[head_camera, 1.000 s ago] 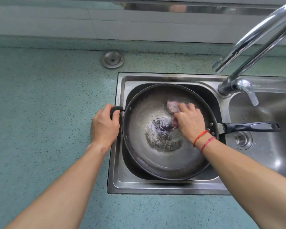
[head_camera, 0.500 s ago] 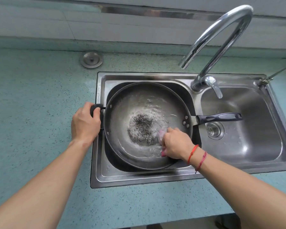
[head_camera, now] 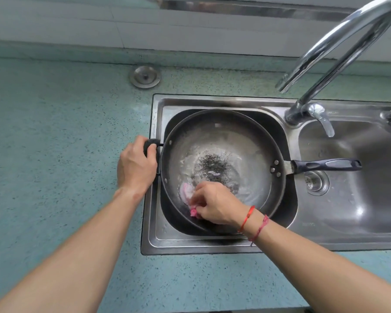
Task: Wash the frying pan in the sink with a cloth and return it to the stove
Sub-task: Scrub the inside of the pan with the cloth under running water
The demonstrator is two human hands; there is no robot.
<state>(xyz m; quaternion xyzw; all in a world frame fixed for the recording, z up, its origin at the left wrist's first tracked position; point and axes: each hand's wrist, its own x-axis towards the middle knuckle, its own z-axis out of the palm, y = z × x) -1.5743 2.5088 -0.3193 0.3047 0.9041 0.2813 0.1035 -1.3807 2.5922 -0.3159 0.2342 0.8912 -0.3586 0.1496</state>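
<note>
the frying pan (head_camera: 224, 141) sat in the sink's (head_camera: 212, 102) left basin, holding water and dark specks. the left hand (head_camera: 137, 164) gripped its side handle; the right hand (head_camera: 215, 204) clutched a pink cloth (head_camera: 186, 192) against its inner wall.

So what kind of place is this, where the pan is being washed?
Most likely a home kitchen. A steel double sink sits in a speckled teal countertop with a curved tap above it, and a frying pan lies in one basin, with a pink cloth held against it.
</note>
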